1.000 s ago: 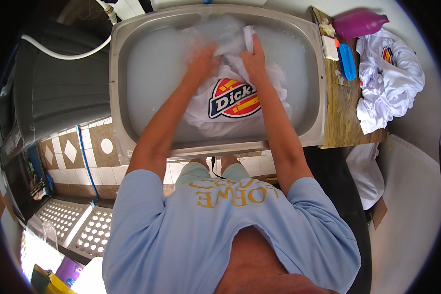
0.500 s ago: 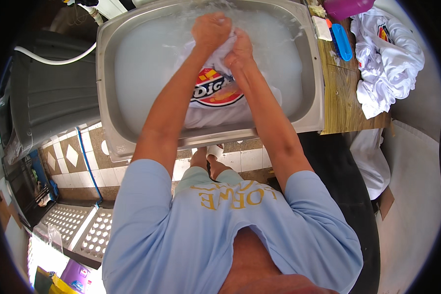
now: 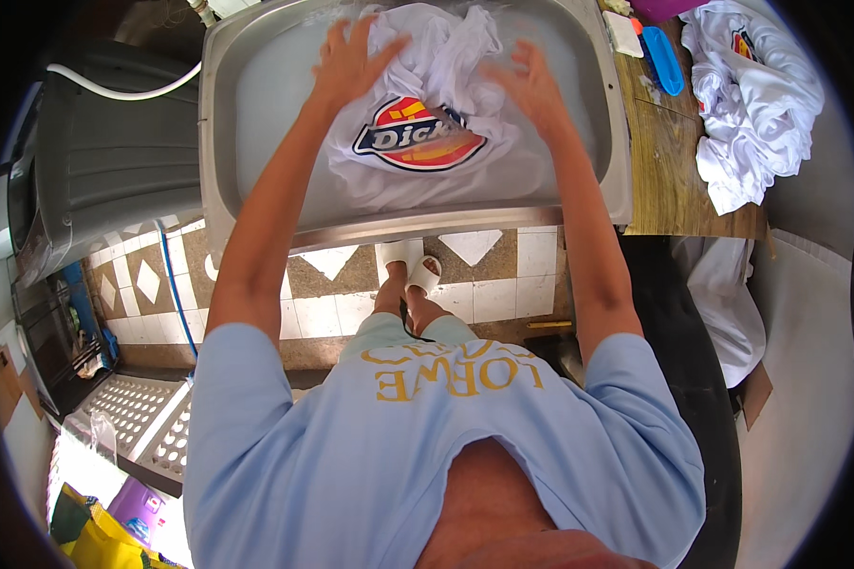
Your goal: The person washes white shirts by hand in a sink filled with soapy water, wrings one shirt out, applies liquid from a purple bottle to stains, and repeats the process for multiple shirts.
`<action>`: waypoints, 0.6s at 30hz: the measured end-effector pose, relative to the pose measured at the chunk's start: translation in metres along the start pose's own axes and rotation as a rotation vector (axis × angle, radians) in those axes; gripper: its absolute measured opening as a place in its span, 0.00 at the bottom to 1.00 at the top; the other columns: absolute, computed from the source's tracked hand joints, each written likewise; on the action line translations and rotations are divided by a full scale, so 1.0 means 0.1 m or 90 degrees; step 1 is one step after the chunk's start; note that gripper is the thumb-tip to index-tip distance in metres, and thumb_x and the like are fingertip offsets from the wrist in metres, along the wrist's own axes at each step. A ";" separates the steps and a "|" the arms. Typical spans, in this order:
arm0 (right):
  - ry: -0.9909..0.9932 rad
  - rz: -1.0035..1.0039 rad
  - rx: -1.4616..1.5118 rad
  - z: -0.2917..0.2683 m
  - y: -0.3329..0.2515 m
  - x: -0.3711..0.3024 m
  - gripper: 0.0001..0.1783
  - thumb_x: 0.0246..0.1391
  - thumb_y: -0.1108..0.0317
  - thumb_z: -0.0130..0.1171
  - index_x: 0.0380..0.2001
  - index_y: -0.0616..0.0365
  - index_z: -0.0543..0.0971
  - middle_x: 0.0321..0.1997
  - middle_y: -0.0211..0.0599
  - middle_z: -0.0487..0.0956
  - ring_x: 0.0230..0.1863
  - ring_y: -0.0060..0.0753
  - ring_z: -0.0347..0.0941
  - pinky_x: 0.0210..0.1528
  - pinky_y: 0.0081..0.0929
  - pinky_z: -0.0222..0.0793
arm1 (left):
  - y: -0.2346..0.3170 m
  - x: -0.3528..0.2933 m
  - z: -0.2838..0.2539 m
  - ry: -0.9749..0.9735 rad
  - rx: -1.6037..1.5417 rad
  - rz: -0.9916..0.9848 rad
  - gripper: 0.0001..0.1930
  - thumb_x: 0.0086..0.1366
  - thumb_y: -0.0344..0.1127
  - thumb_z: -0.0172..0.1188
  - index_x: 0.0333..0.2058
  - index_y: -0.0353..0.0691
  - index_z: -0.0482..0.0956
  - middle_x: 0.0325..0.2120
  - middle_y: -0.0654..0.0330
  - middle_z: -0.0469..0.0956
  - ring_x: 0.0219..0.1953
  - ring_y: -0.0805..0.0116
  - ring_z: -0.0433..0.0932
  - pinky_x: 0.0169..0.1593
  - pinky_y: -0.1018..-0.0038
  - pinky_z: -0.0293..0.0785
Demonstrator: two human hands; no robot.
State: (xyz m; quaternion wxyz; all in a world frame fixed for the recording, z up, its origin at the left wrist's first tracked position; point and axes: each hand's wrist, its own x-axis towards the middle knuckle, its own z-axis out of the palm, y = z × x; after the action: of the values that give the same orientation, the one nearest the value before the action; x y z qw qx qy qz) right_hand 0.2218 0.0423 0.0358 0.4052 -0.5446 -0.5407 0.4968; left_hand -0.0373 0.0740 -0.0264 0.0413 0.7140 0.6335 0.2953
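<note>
While a wooden counter [image 3: 662,175] flanks the sink [image 3: 617,161], left hand [image 3: 349,63] and right hand [image 3: 531,83] splay, empty, beside cloth [image 3: 425,128].

Tiled floor [image 3: 323,315]: white squares and brown sections set with white diamonds, below the hands [image 3: 348,66].
Tabletop [image 3: 669,185]: wood-grained, to the right of the hands.
Wall [image 3: 811,213]: pale, farther right of the hands.
Dark grey panel [image 3: 123,152]: ridged, left of the hands.
Perforated panels [image 3: 128,408]: dotted with round holes, lower and left of the hands.
Light: brightest low at left, well apart from the hands.
</note>
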 end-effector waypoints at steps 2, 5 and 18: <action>-0.020 -0.035 -0.293 -0.23 0.43 -0.26 0.38 0.43 0.46 0.64 0.51 0.63 0.69 0.52 0.44 0.74 0.51 0.40 0.72 0.56 0.33 0.66 | 0.54 -0.43 -0.32 -0.238 0.013 -0.082 0.42 0.47 0.65 0.63 0.58 0.55 0.64 0.62 0.39 0.49 0.56 0.29 0.61 0.53 0.47 0.65; -0.110 -0.031 -0.438 -0.12 0.51 -0.34 0.40 0.40 0.47 0.68 0.52 0.63 0.69 0.51 0.43 0.74 0.50 0.39 0.73 0.55 0.33 0.67 | 0.46 -0.68 -0.21 -0.193 -0.055 -0.017 0.39 0.50 0.58 0.66 0.59 0.54 0.63 0.56 0.40 0.62 0.55 0.35 0.65 0.54 0.50 0.66; -0.010 0.310 0.104 0.22 0.62 -0.26 0.43 0.41 0.61 0.69 0.57 0.67 0.59 0.61 0.45 0.63 0.59 0.39 0.63 0.54 0.37 0.67 | -0.16 -0.79 -0.35 -0.158 -0.238 -0.257 0.41 0.46 0.41 0.71 0.56 0.32 0.61 0.46 0.45 0.73 0.45 0.54 0.77 0.49 0.67 0.74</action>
State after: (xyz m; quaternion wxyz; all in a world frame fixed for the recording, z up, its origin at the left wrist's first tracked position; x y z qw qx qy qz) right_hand 0.2137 0.0086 -0.0264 0.3117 -0.6202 -0.3547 0.6264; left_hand -0.0702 -0.0072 -0.0334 0.3069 0.5842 0.6875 0.3032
